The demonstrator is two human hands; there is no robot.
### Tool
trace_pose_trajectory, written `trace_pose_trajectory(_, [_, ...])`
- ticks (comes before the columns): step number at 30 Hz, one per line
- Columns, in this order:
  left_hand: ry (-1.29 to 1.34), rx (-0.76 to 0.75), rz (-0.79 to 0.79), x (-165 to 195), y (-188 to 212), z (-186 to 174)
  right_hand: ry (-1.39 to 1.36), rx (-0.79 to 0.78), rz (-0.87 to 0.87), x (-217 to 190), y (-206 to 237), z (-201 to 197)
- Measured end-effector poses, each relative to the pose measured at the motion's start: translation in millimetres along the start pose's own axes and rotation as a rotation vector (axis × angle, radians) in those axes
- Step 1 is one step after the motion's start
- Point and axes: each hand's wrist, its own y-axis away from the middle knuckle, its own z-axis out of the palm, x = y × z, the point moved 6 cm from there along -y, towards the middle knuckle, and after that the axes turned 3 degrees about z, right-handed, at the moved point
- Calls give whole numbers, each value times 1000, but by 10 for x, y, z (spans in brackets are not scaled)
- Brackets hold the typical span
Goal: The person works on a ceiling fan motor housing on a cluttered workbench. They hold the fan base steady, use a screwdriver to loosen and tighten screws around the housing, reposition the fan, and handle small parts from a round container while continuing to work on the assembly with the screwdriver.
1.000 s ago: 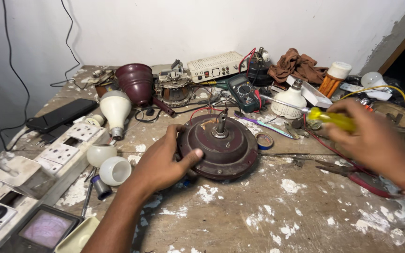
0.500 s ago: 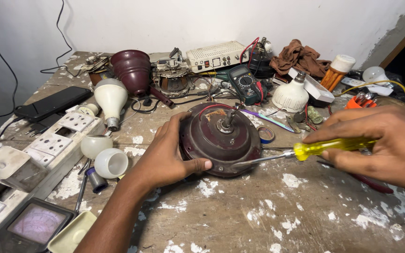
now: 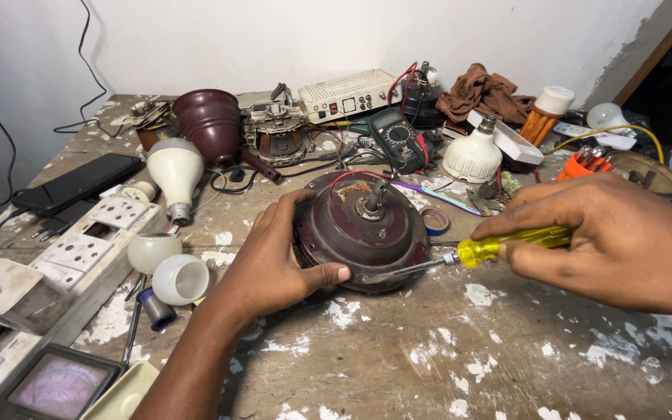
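A round dark maroon fan motor with a central shaft lies on the worn wooden bench. My left hand grips its left rim, thumb along the front edge. My right hand holds a yellow-handled screwdriver nearly level. The screwdriver's metal tip rests at the motor's lower right edge.
Behind the motor are a green multimeter, a white perforated box, a maroon cover, white bulbs and a brown rag. A switchboard strip and a black phone sit at left. Blue tape lies right of the motor.
My right hand came down from the far right with the screwdriver and set its tip against the motor's edge. My left hand stayed on the motor. The camera moved closer.
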Motion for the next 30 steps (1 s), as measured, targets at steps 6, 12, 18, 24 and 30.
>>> trace_pose_trajectory(6, [-15,-4,-16,17,10,1,-47,63,-84,-156,56,-81])
trace_pose_trajectory(12, [-12,4,7,59,6,-7,26,27,39,-120,96,-93])
trace_pose_trajectory(18, [-26,4,30,51,13,4,28,37,-65,-151,38,-86])
trace_pose_trajectory(24, [-49,-12,24,24,20,20,189,110,-227,-281,30,-225])
trace_pose_trajectory(30, [-72,-67,-38,38,-4,48,468,-59,-467,-682,69,-333])
